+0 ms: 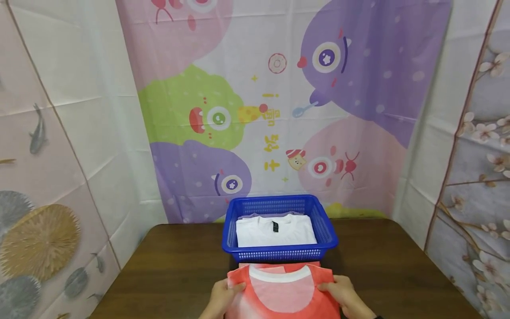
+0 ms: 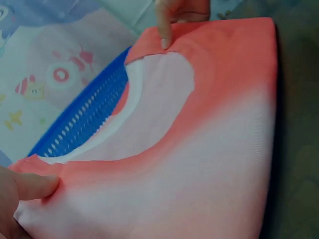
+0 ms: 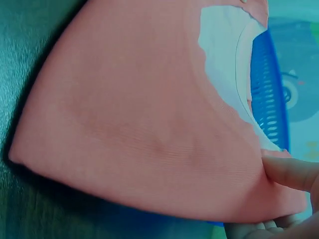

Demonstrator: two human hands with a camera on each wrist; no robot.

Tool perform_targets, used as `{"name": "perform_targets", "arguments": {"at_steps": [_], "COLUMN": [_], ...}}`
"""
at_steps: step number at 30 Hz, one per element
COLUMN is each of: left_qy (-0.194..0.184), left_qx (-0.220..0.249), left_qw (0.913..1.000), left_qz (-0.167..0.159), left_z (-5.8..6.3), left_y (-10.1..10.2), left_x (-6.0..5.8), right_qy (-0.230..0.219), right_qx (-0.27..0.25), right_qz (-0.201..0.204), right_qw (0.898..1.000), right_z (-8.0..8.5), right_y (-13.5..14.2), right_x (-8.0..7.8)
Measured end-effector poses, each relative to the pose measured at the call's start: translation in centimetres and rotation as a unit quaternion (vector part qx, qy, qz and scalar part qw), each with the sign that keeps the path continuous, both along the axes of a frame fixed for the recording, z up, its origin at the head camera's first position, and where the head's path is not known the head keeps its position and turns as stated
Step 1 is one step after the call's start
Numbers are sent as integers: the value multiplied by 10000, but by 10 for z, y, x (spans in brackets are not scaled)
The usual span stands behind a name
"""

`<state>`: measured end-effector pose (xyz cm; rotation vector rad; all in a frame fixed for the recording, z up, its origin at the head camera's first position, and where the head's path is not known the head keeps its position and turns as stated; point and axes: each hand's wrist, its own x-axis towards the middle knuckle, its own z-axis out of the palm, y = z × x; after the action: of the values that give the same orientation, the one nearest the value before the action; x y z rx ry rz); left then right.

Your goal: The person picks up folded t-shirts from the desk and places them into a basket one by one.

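A red and white T-shirt, folded to a rough rectangle with its neckline toward the basket, is held by both hands. My left hand pinches its left shoulder, thumb on top. On the opposite shoulder my right hand has a matching pinch; in the right wrist view its thumb lies above the cloth and the other fingers below. Just beyond the neckline stands a blue plastic basket, with a folded white T-shirt inside that bears a black neck label.
The brown wooden table stretches to both sides of the basket. Some purple cloth shows behind the white shirt. A cartoon-printed curtain hangs right behind the table, with patterned curtains at left and right.
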<state>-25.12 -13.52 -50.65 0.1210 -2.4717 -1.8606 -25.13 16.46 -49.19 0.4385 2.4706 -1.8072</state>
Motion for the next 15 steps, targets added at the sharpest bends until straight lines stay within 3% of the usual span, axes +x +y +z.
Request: {"name": "perform_targets", "arguments": {"at_steps": [5,15], "left_qy": [393,624], "left_qx": [-228,-203], "left_qw": [9989,9974], "left_qz": [-117,-289], "left_z": [10,27], "left_y": [-4,-7], "left_x": [9,21], "right_qy": [247,514], "right_qx": [328,310], "right_qz": [-20,36], "right_qw": [9992,9982], "right_z": [11,27], "right_y": [0,2], "right_x": [9,22]}}
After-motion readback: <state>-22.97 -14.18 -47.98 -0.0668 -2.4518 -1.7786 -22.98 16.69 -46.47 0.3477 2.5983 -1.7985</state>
